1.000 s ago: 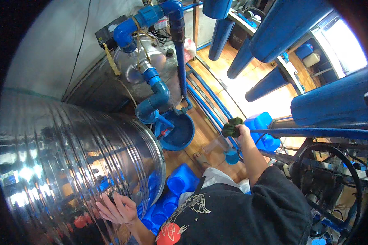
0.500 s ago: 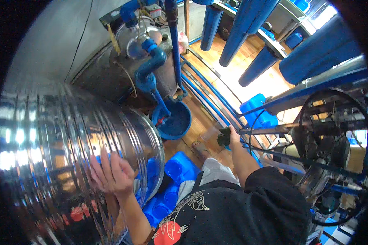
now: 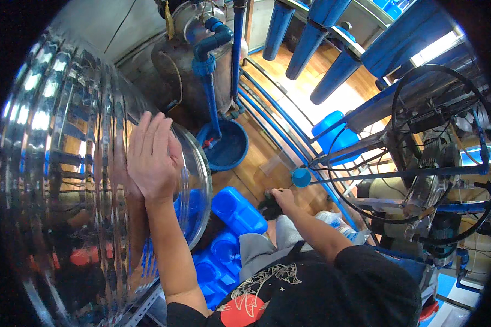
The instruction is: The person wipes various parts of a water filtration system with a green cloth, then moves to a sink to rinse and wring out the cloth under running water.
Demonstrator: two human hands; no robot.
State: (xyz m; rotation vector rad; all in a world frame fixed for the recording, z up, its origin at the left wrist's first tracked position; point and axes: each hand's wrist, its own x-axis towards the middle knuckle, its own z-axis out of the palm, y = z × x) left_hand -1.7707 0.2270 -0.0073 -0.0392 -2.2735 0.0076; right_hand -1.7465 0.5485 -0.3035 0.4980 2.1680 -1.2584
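Nearest my camera: black T-shirt (image 3: 322, 283), 5 o'clock. Left hand (image 3: 155, 161) at 9: flat, fingers out straight and together, nothing gripped. It's at the ribbed steel tank (image 3: 93, 180), 9 to 8 o'clock; contact I can't confirm. If it leans there, smooth metal gives little grip, so a hard push could slide the palm along the ribs.

Right hand (image 3: 283, 200), between 4 and 5: fingers look curled onto a dark scrub pad (image 3: 268, 207), which sits low, just left of the hand. Pinch partly hidden; if loose, pad could drop to floor. Blue jugs (image 3: 237, 210) at 6 to 7, close by; a leftward swing could knock one.

Farther: light-blue dipper (image 3: 301, 177) between 3 and 4, near the right hand, tippable by a careless wrist. Blue basin (image 3: 229, 150), 11 o'clock, under a blue pipe (image 3: 209, 101).

Farthest: steel vessel (image 3: 188, 90) at 11, blue filter housings (image 3: 303, 52) at 1. Both well apart from hands, low risk.
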